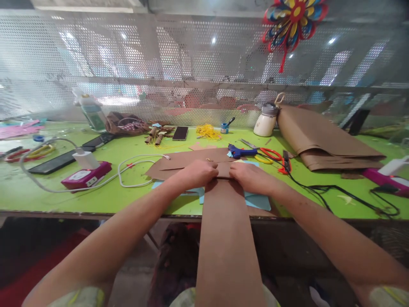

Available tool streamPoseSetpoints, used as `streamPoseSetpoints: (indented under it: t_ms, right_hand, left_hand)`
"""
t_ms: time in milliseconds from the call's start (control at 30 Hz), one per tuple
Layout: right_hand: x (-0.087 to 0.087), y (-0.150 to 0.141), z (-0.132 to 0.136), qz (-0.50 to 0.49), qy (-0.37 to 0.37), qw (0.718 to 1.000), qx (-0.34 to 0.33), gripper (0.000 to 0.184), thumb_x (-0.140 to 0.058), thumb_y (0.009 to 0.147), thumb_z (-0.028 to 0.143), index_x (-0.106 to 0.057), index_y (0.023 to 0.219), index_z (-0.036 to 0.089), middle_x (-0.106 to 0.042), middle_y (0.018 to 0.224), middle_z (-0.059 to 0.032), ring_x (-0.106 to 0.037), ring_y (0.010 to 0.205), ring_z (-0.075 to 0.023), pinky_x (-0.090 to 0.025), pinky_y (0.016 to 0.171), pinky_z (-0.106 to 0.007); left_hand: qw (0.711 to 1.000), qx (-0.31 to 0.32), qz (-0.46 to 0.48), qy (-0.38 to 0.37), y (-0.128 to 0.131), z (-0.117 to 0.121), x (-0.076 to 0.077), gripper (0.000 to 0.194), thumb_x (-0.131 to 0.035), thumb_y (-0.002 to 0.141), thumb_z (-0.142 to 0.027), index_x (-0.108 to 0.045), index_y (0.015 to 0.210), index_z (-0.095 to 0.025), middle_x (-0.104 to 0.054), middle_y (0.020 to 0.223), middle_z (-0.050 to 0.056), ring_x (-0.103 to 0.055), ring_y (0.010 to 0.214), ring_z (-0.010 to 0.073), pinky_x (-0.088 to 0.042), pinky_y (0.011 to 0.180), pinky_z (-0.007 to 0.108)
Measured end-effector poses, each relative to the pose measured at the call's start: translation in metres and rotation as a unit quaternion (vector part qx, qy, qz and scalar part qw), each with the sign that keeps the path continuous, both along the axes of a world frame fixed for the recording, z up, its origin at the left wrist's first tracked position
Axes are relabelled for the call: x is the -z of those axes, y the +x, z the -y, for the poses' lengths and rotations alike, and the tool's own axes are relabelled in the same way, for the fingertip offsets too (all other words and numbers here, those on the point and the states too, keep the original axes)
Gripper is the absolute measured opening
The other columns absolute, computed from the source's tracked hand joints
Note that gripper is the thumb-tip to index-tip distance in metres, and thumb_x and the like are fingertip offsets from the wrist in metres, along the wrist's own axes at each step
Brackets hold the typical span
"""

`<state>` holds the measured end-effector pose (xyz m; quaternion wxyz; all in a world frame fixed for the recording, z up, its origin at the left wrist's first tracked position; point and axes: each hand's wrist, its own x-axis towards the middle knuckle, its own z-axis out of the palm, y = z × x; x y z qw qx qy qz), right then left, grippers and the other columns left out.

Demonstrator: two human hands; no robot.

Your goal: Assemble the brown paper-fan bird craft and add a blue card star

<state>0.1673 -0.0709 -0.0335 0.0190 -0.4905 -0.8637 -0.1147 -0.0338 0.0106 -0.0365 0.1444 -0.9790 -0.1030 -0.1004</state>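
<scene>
A long strip of brown paper (228, 238) runs from the table toward me and hangs over the front edge. My left hand (202, 174) has its fingers closed on the strip's left side at a fold. Opposite it, my right hand (246, 175) pinches the right side of the same fold. Beneath and behind the hands lies a flat brown paper piece (182, 162). Light blue paper pieces (258, 201) stick out under the strip. Just past my right hand rests a blue glue gun (241, 152).
Orange-handled scissors (271, 154) and black-handled pliers (286, 162) with a dark cord lie at right, before a folded brown paper stack (329, 136). A white jar (266, 121), phone (180, 133) and yellow string (207, 131) stand behind. A magenta power strip (86, 175) with white cable occupies the left.
</scene>
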Motion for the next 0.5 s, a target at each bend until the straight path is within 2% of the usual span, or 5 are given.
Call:
streamPoseSetpoints:
  t_ms: [133, 233, 367, 500]
  right_hand:
    - [0.001, -0.005, 0.004, 0.026, 0.023, 0.999, 0.019, 0.008, -0.053, 0.079, 0.01, -0.06, 0.08, 0.015, -0.06, 0.085, -0.0111, -0.056, 0.083, -0.0221, -0.033, 0.062, -0.029]
    - [0.003, -0.005, 0.004, 0.027, 0.026, 0.999, 0.023, 0.009, -0.055, 0.077, 0.008, -0.06, 0.078, 0.015, -0.06, 0.084, -0.0106, -0.056, 0.082, -0.0219, -0.032, 0.061, -0.029]
    - [0.005, -0.004, 0.003, 0.025, 0.032, 0.999, 0.025, 0.008, -0.052, 0.082, 0.014, -0.06, 0.079, 0.016, -0.06, 0.084, -0.009, -0.055, 0.079, -0.0202, -0.031, 0.06, -0.029]
    - [0.006, -0.009, 0.003, -0.003, 0.072, 0.997, 0.016, 0.016, -0.044, 0.088, 0.016, -0.058, 0.08, 0.016, -0.058, 0.084, -0.0086, -0.052, 0.082, -0.0192, -0.033, 0.065, -0.029]
  left_hand:
    - [0.999, -0.028, 0.016, -0.026, -0.001, 0.004, -0.003, 0.014, -0.055, 0.077, -0.018, -0.064, 0.068, -0.015, -0.059, 0.07, 0.007, -0.056, 0.069, 0.017, -0.041, 0.061, 0.026]
    - [0.992, -0.063, 0.034, -0.1, 0.001, 0.005, -0.008, 0.019, -0.053, 0.08, -0.023, -0.067, 0.071, -0.016, -0.062, 0.073, 0.007, -0.056, 0.066, 0.0154, -0.039, 0.06, 0.025]
    - [0.978, -0.086, 0.054, -0.18, 0.006, 0.004, -0.013, 0.042, -0.038, 0.091, -0.035, -0.066, 0.067, -0.013, -0.063, 0.068, 0.008, -0.053, 0.061, 0.0131, -0.037, 0.06, 0.023]
    - [0.959, -0.127, 0.042, -0.251, 0.005, 0.007, -0.02, 0.045, -0.036, 0.091, -0.037, -0.065, 0.068, -0.012, -0.06, 0.061, 0.005, -0.044, 0.053, 0.0108, -0.03, 0.053, 0.023]
